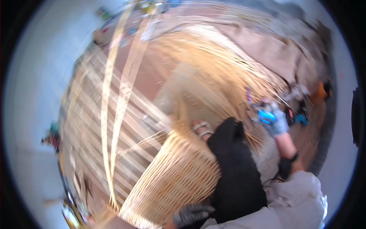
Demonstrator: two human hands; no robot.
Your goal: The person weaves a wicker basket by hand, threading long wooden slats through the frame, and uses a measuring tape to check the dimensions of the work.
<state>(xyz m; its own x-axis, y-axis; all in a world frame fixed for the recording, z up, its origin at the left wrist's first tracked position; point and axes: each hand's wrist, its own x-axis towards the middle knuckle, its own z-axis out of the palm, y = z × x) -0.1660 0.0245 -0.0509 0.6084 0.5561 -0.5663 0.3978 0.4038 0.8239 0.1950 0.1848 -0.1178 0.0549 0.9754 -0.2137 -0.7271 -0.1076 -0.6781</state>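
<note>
The left hand (pixel 192 215) (its grip, like that of the right hand (pixel 277 119) at the blue object (pixel 266 116), too unclear to tell) would best steady the woven basket (pixel 173 177) by its near edge against the black-clad leg (pixel 237 173).

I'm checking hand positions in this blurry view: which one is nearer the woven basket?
Left. The left hand is right by the lower edge of the woven basket; the right hand is farther off, out past the black-clothed leg.
</note>
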